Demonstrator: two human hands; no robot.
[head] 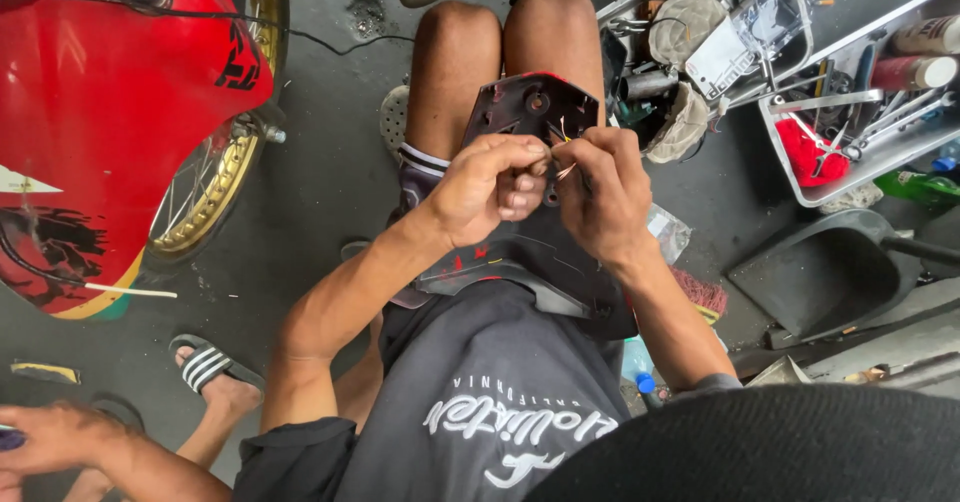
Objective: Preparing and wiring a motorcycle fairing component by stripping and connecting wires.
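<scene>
Leftmost, a red motorcycle [110, 112] stands on the concrete floor [330, 172], its gold-rimmed wheel [205, 187] alongside; another person's hand [50, 437] and sandalled foot [215, 372] sit low in the corner. Centre: a dark plastic panel [530, 112] rests on the seated person's knees, inner side up. Left hand [490, 187] is curled, fingertips pinching thin wires [562, 132] at the panel's middle; right hand [600, 187] pinches the same wires, touching the left. Wiring looks mid-job: ends loose, panel off the bike. Right: tool trays [860, 112], a dustpan [825, 272].
</scene>
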